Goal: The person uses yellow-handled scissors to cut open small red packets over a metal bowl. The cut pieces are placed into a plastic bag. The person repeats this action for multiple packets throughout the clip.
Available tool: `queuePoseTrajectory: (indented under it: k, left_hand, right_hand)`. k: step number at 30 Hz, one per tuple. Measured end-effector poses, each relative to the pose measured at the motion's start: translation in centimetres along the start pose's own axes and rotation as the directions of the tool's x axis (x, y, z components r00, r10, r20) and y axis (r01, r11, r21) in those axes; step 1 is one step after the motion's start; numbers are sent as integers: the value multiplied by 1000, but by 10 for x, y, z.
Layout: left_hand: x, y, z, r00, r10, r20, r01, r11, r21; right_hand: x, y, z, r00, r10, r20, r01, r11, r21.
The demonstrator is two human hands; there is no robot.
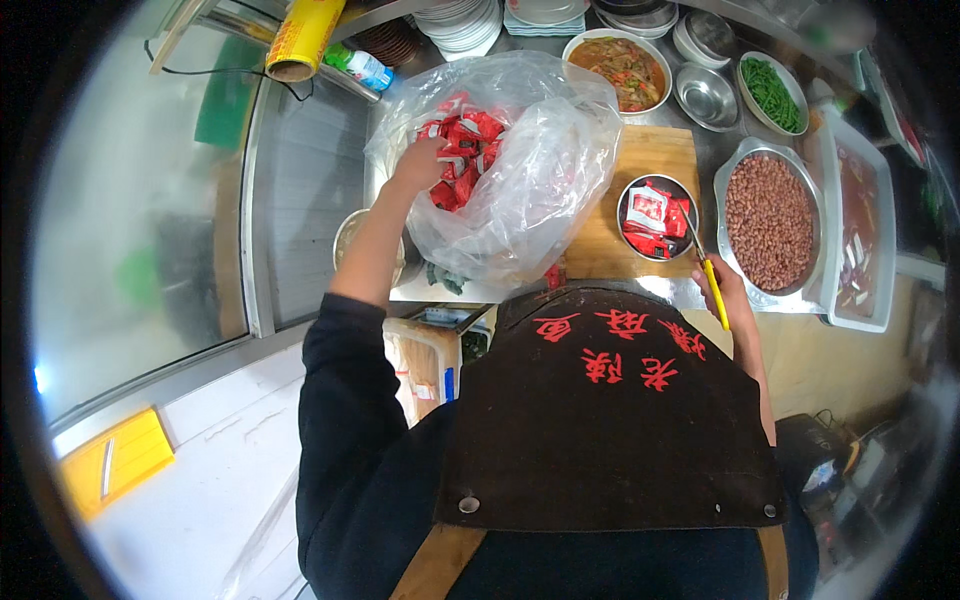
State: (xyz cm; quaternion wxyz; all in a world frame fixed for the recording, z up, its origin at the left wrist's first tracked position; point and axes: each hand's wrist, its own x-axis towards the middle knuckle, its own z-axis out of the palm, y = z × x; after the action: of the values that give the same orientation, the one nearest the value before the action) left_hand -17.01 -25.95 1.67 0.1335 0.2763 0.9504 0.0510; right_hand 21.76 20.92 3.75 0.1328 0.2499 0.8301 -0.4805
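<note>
My left hand (418, 163) reaches into a large clear plastic bag (551, 157), its fingertips at a heap of red-and-white packets (466, 146). Whether the fingers grip a packet cannot be made out. In my right hand (731, 289) is a small yellow-handled knife (715, 291). Its narrow blade points away from me, over the rim of a round metal bowl (622, 225). Several more red packets (651, 214) lie in that bowl, near the right edge of a wooden cutting board (592, 247).
Right of the board stand a basin of peanuts (771, 225) and a white tub (885, 247) of liquid. Behind are a bowl of stew-like food (622, 71), a metal bowl (706, 96), chopped greens (771, 94) and stacked plates (465, 26). A yellow film roll (304, 37) sits upper left.
</note>
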Motion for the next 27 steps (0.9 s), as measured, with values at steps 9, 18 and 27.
queuePoseTrajectory:
  k: [9, 18, 27]
  left_hand:
    - [16, 9, 14, 995, -39, 88, 4, 931, 366]
    - [-39, 73, -133, 996, 47, -77, -90, 604, -792]
    - [-76, 274, -57, 866, 501, -2, 245, -428, -870]
  right_hand:
    - [-10, -11, 3, 987, -143, -76, 138, 988, -76]
    - [-27, -40, -1, 996, -71, -57, 71, 997, 11]
    - [-18, -113, -9, 962, -254, -104, 275, 900, 339]
